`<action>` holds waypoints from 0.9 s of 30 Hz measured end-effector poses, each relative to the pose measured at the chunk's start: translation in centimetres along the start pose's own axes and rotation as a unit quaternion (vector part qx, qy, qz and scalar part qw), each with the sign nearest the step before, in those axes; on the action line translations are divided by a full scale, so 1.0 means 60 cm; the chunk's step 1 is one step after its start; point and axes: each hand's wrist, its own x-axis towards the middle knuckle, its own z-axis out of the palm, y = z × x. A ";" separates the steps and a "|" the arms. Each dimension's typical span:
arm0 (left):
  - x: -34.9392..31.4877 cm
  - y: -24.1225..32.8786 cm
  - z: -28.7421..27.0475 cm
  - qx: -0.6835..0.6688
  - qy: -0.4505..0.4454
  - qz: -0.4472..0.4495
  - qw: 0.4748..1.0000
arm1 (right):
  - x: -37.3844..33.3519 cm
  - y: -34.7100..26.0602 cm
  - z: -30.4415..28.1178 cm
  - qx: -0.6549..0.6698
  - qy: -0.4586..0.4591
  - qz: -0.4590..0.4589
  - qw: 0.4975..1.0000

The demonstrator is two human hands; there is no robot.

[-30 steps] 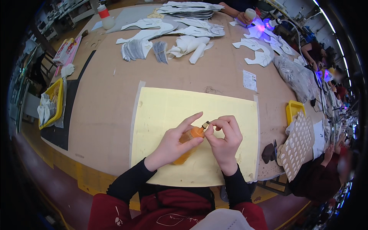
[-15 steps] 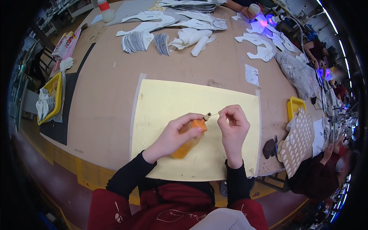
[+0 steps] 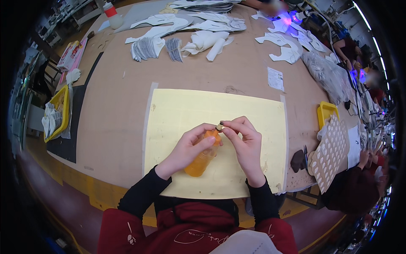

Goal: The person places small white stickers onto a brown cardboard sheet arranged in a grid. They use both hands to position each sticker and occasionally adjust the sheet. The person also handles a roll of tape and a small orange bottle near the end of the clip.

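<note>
A squeeze bottle (image 3: 198, 165) with an orange cap and orange-yellow contents leans over a pale yellow sheet (image 3: 237, 178). My left hand (image 3: 184, 146) is wrapped round its upper part, thumb against the cap. At the top is a small nozzle (image 3: 219, 126), dark with a tan-yellow wrapping. The fingertips of my right hand (image 3: 246, 144) pinch at this nozzle, thumb and forefinger together. The thin pale strand is hidden or too small to make out there.
Cut white pieces (image 3: 203, 41) lie at the far side. Yellow baskets stand left (image 3: 65, 111) and right (image 3: 325, 109). Right of the sheet are a dark brown object (image 3: 297, 161) and a patterned board (image 3: 329, 154). Co-workers sit along the right.
My right hand has moved left from holding a thin strand stretched off the nozzle to pinching at the nozzle. The bottle has shifted slightly left.
</note>
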 end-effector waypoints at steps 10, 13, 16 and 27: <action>-0.003 0.018 0.004 0.231 0.023 0.033 0.972 | -0.005 -0.001 -0.005 -0.197 0.042 -0.150 0.968; -0.004 0.018 0.007 0.225 0.021 0.045 0.973 | -0.008 -0.004 0.005 -0.262 0.085 -0.221 0.936; -0.002 0.014 0.014 0.187 0.005 0.044 0.981 | -0.012 -0.003 0.013 -0.289 0.145 -0.260 0.910; -0.005 0.027 0.016 0.091 -0.081 -0.041 0.992 | -0.003 0.005 -0.005 -0.121 0.166 -0.129 0.970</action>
